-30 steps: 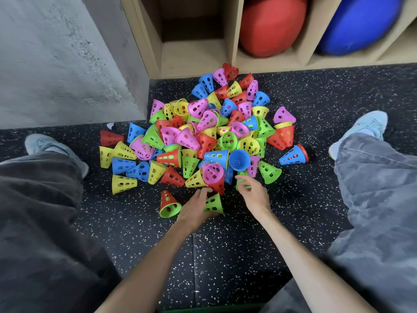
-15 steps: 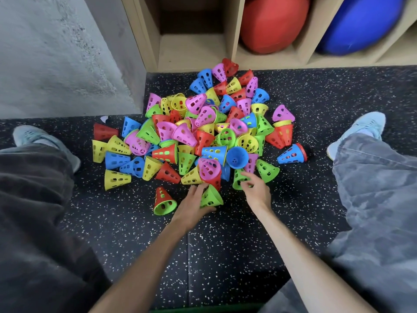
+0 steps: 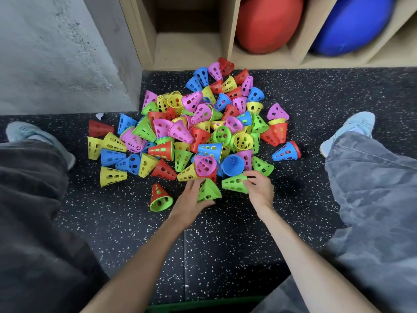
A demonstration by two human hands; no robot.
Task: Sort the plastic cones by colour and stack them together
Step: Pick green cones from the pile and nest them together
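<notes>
- The pile of plastic cones (image 3: 198, 123) lies on the dark speckled floor (image 3: 225, 256), between the two legs of the sitting person. The cones are red, blue, yellow, green and pink, all mixed, most of them on their side.
- The left hand (image 3: 191, 199) is at the near edge of the pile. Its fingers and thumb are curled around a green cone (image 3: 208, 190), which has its wide mouth turned toward the right.
- The right hand (image 3: 259, 188) holds a second green cone (image 3: 233, 182) at the wide rim, with the thumb and fingers pinching it. This cone lies almost flat and its narrow end points to the left, toward the first green cone. The two green cones are close together, but I cannot tell if they touch.
- A red cone with a green cone inside (image 3: 160, 197) lies alone on the floor, just left of the left hand.
- Behind the pile stands a wooden shelf (image 3: 232, 30); in it there is a red ball (image 3: 268, 21) and a blue ball (image 3: 352, 21).
</notes>
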